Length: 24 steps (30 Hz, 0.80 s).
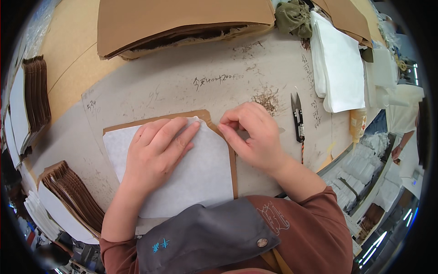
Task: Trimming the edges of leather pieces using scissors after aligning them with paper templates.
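Centrally, white sheet (196, 178) lay under parted left fingers (171, 132), beside pinched-together right fingers (232, 138); amber bottle (357, 122) contents were unclear.

Workshop: snips (300, 129), stacked brown pieces (77, 194)

Head view: 1 fisheye, left of 2, facing down, near left hand (157, 155), right hand (255, 137) and worktable (130, 86).
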Each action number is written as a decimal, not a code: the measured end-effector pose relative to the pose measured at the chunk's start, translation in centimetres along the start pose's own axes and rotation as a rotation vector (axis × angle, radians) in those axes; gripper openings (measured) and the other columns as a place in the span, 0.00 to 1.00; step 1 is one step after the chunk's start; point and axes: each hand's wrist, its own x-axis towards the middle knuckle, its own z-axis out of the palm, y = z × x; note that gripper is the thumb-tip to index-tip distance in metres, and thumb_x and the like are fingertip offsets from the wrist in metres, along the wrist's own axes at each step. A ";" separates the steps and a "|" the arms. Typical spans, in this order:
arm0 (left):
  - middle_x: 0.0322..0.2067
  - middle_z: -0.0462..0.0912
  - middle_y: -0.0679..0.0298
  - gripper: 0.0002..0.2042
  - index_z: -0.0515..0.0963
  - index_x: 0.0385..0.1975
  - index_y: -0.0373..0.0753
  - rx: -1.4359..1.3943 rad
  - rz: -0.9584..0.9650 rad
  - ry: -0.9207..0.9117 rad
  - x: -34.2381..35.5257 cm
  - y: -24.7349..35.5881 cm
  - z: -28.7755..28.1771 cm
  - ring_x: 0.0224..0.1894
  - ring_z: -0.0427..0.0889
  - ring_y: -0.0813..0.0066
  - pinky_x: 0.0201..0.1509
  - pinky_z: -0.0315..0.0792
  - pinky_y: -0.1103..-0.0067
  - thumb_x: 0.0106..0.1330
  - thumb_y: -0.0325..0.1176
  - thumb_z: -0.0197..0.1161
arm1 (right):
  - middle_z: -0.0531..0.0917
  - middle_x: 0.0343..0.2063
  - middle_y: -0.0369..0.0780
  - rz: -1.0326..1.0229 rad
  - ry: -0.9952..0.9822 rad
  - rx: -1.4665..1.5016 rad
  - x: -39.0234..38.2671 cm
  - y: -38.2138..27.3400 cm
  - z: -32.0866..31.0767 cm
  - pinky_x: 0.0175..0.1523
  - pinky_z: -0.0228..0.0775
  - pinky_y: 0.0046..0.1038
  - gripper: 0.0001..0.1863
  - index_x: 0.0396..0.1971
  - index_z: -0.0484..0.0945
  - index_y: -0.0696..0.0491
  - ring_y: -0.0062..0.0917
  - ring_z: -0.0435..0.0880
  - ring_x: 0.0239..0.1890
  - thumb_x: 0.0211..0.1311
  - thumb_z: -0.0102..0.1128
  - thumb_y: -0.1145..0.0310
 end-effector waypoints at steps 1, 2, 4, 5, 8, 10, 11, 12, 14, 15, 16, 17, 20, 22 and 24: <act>0.49 0.80 0.69 0.21 0.84 0.51 0.43 -0.003 0.004 0.004 0.0 0.0 0.1 0.48 0.79 0.69 0.51 0.74 0.72 0.54 0.33 0.73 | 0.79 0.26 0.36 0.002 -0.011 -0.002 0.0 0.1 0.0 0.35 0.69 0.33 0.08 0.31 0.79 0.52 0.32 0.78 0.29 0.53 0.70 0.76; 0.49 0.80 0.69 0.21 0.84 0.51 0.43 -0.004 0.003 0.001 0.1 -0.1 0.1 0.48 0.79 0.69 0.51 0.74 0.72 0.54 0.33 0.73 | 0.79 0.26 0.36 0.004 -0.011 0.000 0.0 0.2 0.0 0.35 0.69 0.33 0.08 0.31 0.79 0.52 0.32 0.78 0.29 0.53 0.70 0.76; 0.49 0.80 0.69 0.21 0.85 0.51 0.44 -0.009 0.004 0.008 0.0 -0.1 0.1 0.47 0.79 0.69 0.50 0.74 0.72 0.54 0.33 0.73 | 0.79 0.26 0.36 -0.013 -0.011 0.010 -0.1 0.3 0.1 0.35 0.70 0.33 0.08 0.31 0.80 0.51 0.32 0.78 0.30 0.53 0.70 0.75; 0.49 0.80 0.69 0.21 0.85 0.51 0.44 -0.010 0.005 0.005 0.0 -0.1 0.2 0.47 0.79 0.69 0.50 0.74 0.72 0.54 0.33 0.73 | 0.79 0.26 0.36 -0.010 -0.010 0.010 -0.1 0.3 0.1 0.35 0.70 0.33 0.08 0.31 0.80 0.51 0.32 0.78 0.30 0.53 0.70 0.75; 0.49 0.80 0.69 0.21 0.85 0.51 0.44 -0.010 0.001 0.013 0.2 -0.1 0.1 0.47 0.79 0.69 0.50 0.74 0.72 0.53 0.32 0.73 | 0.80 0.26 0.36 -0.022 -0.032 -0.010 0.1 0.1 -0.1 0.36 0.71 0.33 0.07 0.32 0.80 0.51 0.32 0.79 0.30 0.54 0.70 0.73; 0.48 0.81 0.66 0.23 0.85 0.51 0.45 -0.028 -0.032 -0.017 0.5 0.1 0.0 0.46 0.80 0.66 0.49 0.76 0.71 0.51 0.27 0.74 | 0.80 0.26 0.35 -0.023 -0.055 -0.038 0.1 0.0 -0.1 0.36 0.71 0.32 0.07 0.32 0.80 0.50 0.32 0.79 0.30 0.54 0.70 0.73; 0.48 0.81 0.66 0.23 0.85 0.51 0.45 -0.029 -0.032 -0.016 0.6 0.0 0.0 0.46 0.80 0.66 0.49 0.76 0.71 0.51 0.27 0.74 | 0.80 0.26 0.35 -0.023 -0.055 -0.039 0.1 0.0 -0.1 0.36 0.71 0.32 0.07 0.32 0.80 0.50 0.32 0.79 0.30 0.54 0.70 0.73; 0.48 0.81 0.65 0.23 0.85 0.51 0.45 -0.028 -0.030 -0.014 0.6 0.0 0.0 0.46 0.80 0.66 0.49 0.76 0.71 0.51 0.27 0.74 | 0.80 0.27 0.35 -0.020 -0.059 -0.043 0.1 0.0 -0.1 0.36 0.70 0.32 0.07 0.32 0.80 0.50 0.31 0.79 0.30 0.54 0.70 0.72; 0.48 0.80 0.65 0.23 0.85 0.51 0.45 -0.029 -0.028 -0.012 0.6 0.0 0.2 0.46 0.80 0.66 0.49 0.76 0.71 0.51 0.28 0.74 | 0.80 0.27 0.35 -0.016 -0.062 -0.049 0.0 0.1 -0.1 0.37 0.70 0.32 0.07 0.32 0.80 0.50 0.31 0.78 0.30 0.54 0.70 0.72; 0.47 0.80 0.67 0.22 0.85 0.50 0.44 -0.006 -0.005 0.010 0.5 -0.1 0.3 0.46 0.80 0.68 0.49 0.76 0.72 0.52 0.29 0.74 | 0.80 0.27 0.35 -0.018 -0.065 -0.050 0.0 0.1 -0.1 0.37 0.70 0.32 0.07 0.32 0.81 0.50 0.31 0.78 0.30 0.55 0.70 0.72; 0.47 0.80 0.68 0.21 0.86 0.49 0.43 0.017 0.018 0.032 0.3 -0.2 0.3 0.46 0.80 0.70 0.48 0.75 0.73 0.52 0.31 0.73 | 0.80 0.27 0.35 -0.020 -0.068 -0.052 0.0 0.1 -0.1 0.37 0.70 0.32 0.07 0.32 0.81 0.50 0.31 0.78 0.30 0.55 0.70 0.71; 0.47 0.80 0.68 0.21 0.86 0.49 0.43 0.016 0.019 0.032 0.2 -0.3 0.3 0.46 0.80 0.70 0.48 0.75 0.73 0.52 0.31 0.73 | 0.80 0.27 0.35 -0.019 -0.067 -0.053 0.0 0.1 -0.1 0.37 0.70 0.32 0.07 0.32 0.81 0.50 0.31 0.78 0.30 0.55 0.70 0.71; 0.46 0.80 0.68 0.20 0.86 0.48 0.42 0.002 0.068 0.045 0.2 -0.4 0.4 0.46 0.80 0.70 0.48 0.76 0.73 0.52 0.30 0.73 | 0.80 0.28 0.35 -0.010 -0.085 -0.064 0.0 0.0 -0.2 0.38 0.70 0.32 0.07 0.32 0.81 0.50 0.31 0.78 0.31 0.55 0.70 0.71; 0.46 0.81 0.68 0.19 0.86 0.48 0.42 0.006 0.056 0.027 0.5 -0.3 0.4 0.46 0.80 0.70 0.48 0.76 0.73 0.53 0.30 0.72 | 0.80 0.28 0.35 -0.018 -0.080 -0.065 0.0 0.0 -0.2 0.38 0.70 0.32 0.06 0.32 0.81 0.50 0.31 0.78 0.31 0.55 0.70 0.70; 0.46 0.80 0.68 0.20 0.86 0.49 0.42 0.004 0.046 0.024 0.7 -0.2 0.4 0.46 0.80 0.70 0.48 0.76 0.73 0.54 0.30 0.72 | 0.80 0.26 0.34 -0.040 -0.059 -0.066 0.1 0.1 -0.1 0.35 0.69 0.31 0.07 0.31 0.81 0.50 0.30 0.78 0.29 0.53 0.72 0.72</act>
